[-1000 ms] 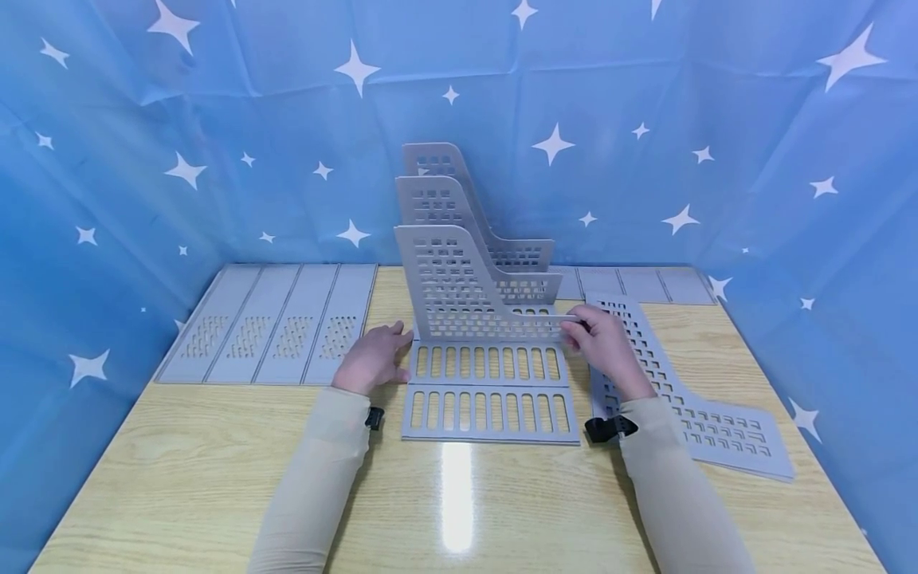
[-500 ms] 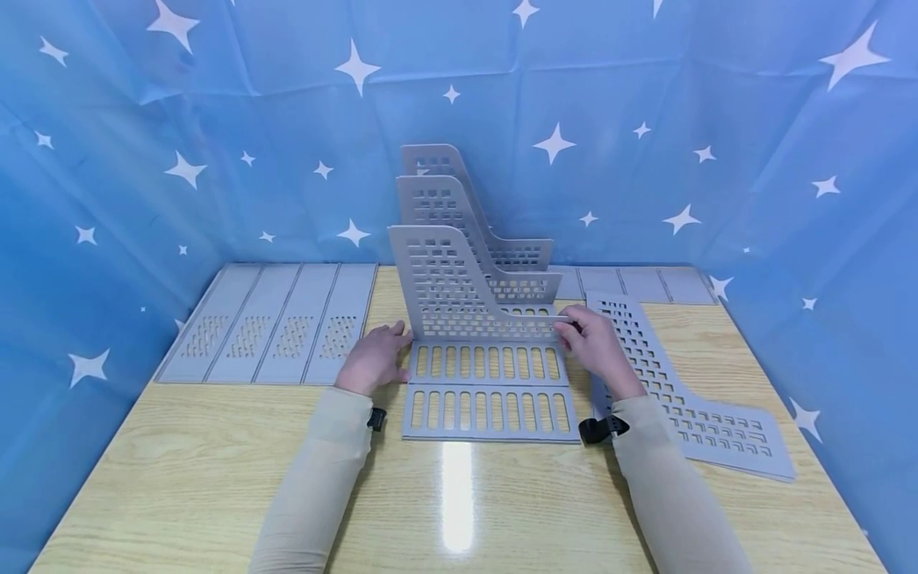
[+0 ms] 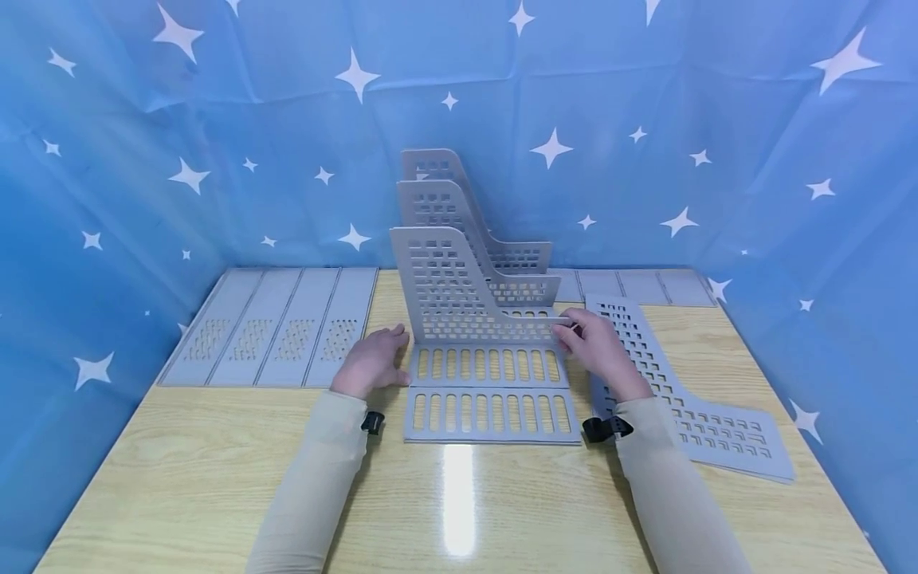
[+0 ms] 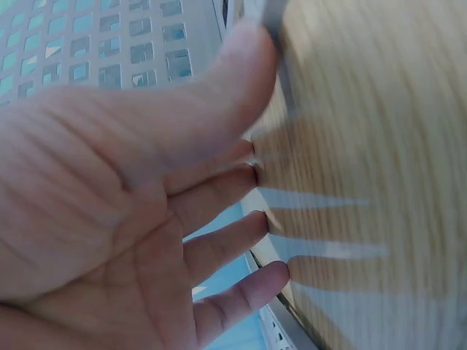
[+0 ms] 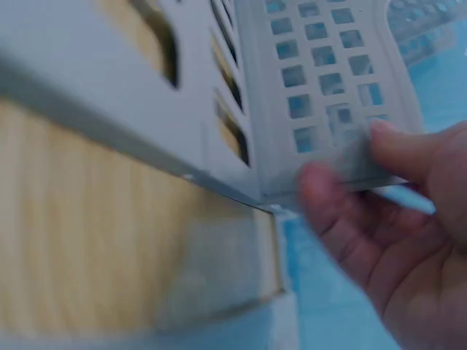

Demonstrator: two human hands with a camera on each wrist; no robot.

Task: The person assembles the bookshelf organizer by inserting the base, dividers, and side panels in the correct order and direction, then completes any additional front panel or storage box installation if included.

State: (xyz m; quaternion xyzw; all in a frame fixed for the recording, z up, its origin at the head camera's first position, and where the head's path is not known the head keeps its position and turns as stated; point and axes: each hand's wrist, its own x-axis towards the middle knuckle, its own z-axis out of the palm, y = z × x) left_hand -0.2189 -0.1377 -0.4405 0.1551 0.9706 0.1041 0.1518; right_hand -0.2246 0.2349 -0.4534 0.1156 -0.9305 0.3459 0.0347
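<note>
A grey slotted base [image 3: 491, 388] lies in the middle of the wooden table. Three L-shaped perforated panels stand upright on it, one behind another; the front panel [image 3: 459, 299] is nearest to me. My right hand [image 3: 598, 351] pinches the low right end of that front panel, thumb on one face and fingers on the other, as the right wrist view of the panel [image 5: 328, 73] shows. Beside the base's left edge, my left hand [image 3: 369, 363] rests with its fingers spread. Its fingertips [image 4: 276, 275] touch the table in the left wrist view, and it holds nothing.
Several flat grey panels [image 3: 276, 327] lie side by side at the back left. More narrow grey panels [image 3: 638, 287] lie along the back right. A loose L-shaped perforated panel [image 3: 739, 434] lies flat on the right, partly under my right forearm. A blue starred curtain [image 3: 617, 104] surrounds the table.
My right hand has shifted slightly left with the front panel's end, and the panel has slid a little left on the base. My left hand stays almost still.
</note>
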